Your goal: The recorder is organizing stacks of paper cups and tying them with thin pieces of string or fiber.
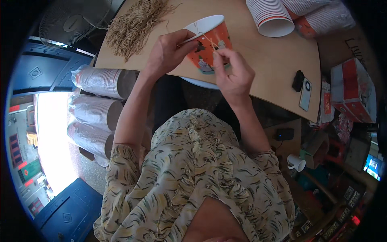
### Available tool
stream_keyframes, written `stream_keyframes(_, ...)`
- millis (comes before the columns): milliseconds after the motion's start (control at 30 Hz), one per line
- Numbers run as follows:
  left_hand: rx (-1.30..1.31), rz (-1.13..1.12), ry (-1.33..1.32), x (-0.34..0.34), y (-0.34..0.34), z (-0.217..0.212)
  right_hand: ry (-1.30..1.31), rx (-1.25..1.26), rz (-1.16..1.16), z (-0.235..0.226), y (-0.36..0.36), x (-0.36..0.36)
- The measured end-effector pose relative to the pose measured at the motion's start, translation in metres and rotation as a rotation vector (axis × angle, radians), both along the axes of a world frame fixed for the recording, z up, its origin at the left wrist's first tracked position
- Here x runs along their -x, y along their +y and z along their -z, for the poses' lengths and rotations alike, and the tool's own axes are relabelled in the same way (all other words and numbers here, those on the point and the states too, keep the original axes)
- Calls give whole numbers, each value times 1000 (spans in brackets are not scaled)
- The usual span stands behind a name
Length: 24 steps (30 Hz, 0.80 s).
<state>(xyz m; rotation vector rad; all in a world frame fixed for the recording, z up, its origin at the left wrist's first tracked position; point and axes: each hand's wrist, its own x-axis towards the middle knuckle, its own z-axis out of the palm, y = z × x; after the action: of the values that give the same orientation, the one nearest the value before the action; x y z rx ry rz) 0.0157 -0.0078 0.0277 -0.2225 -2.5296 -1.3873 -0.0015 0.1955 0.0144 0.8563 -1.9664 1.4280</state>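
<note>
An orange paper bucket (217, 38) with printed figures and a white inside is tilted at the table's near edge. My left hand (171, 50) is closed on its rim, with the thumb on the outer wall. A thin tan cord (210, 40) runs from the rim down the bucket's outer side. My right hand (234, 72) pinches the cord's lower part between thumb and forefinger, close to the bucket's wall. A heap of loose tan cords (135, 26) lies on the table to the left of the bucket.
The wooden table (278, 68) bears stacked paper buckets (271, 18) at the far right. A phone (305, 93) and a black object (298, 80) lie near its right edge. Bagged bucket stacks (96, 111) stand left below. A fan (74, 22), a mug (296, 163) and a carton (352, 90) surround it.
</note>
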Motion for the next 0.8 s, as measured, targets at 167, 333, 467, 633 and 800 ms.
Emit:
stream_keyframes(167,60,-103,-65,-9,6,-7,6,-69,64,0,-3,-1)
stream_keyframes(333,214,-6,21,-18,-7,-15,-306,203,126,-18,30,22)
stream_keyframes(467,224,101,57,-20,-15,-15,-288,345,277,-27,61,79)
stream_keyframes(633,187,46,-35,-21,-11,-22,-66,33,175,-5,60,85)
stream_keyframes(800,157,12,-16,-15,-5,-18,-396,-41,-134,-2,16,7)
